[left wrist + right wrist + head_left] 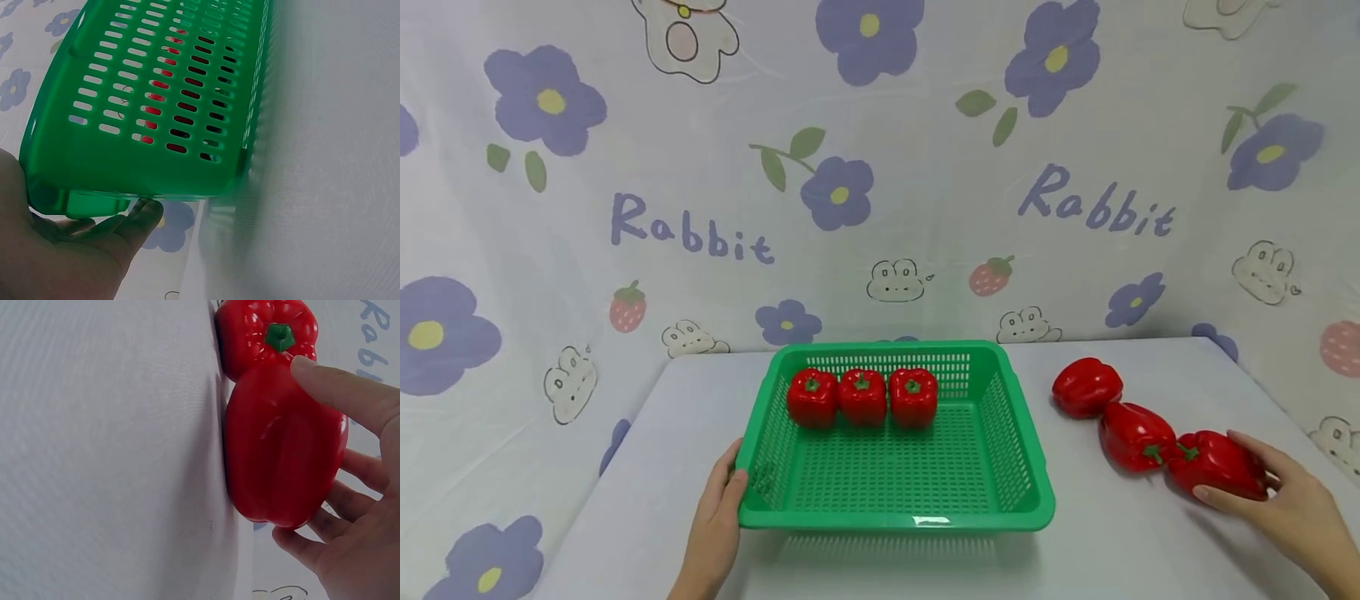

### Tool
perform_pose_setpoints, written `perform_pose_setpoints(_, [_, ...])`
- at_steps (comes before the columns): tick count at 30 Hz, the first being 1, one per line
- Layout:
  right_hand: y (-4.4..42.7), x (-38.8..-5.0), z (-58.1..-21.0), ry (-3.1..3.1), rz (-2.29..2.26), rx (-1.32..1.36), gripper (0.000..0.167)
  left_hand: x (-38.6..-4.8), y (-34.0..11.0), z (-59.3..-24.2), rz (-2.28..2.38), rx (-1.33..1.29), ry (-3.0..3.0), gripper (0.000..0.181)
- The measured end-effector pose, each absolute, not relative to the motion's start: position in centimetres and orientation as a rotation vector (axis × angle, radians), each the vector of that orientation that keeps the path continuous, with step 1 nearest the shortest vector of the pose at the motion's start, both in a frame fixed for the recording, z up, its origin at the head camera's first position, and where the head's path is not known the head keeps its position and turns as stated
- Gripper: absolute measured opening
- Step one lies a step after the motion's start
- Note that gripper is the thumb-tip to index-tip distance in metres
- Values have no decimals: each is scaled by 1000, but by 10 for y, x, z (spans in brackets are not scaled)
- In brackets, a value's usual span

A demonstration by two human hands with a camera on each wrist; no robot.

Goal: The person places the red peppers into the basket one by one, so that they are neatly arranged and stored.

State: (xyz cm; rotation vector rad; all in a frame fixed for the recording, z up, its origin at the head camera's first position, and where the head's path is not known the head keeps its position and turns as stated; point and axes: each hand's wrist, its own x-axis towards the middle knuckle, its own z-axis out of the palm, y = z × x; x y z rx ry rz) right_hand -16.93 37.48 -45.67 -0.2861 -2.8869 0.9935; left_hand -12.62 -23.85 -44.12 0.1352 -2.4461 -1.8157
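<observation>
A green plastic basket with slotted walls stands mid-table in the head view. Three red bell peppers sit in a row along its back wall, green stems up. My left hand grips the basket's left rim, thumb on top; the left wrist view shows its fingers under the rim. On the right, my right hand holds a red bell pepper lying on its side, thumb near its stem end and fingers round the far side. Touching it is a second bell pepper; a third bell pepper lies behind that.
A white-covered table carries everything. Behind and beside it hangs a pale cloth printed with purple flowers, rabbits, strawberries and lettering. The table's right edge runs just beyond my right hand.
</observation>
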Motion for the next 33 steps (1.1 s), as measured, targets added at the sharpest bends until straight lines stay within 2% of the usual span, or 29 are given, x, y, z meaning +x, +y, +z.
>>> perform_pose_setpoints(9, [378,-170,-462,-2870,981,-282,109,-126,-238,-443,-1828,164,-2461,62])
perform_pose_setpoints(15, [375,-171,-463,-2841,980,-303,101,-126,-238,-442,-1834,175,-2460,62])
perform_pose_setpoints(26, [373,-171,-463,-2806,1012,-339,102,-128,-238,-441,-1831,168,-2449,61])
perform_pose_setpoints(33, [368,-167,-456,-2770,1011,-336,94,-128,-238,-441,-1825,172,-2453,60])
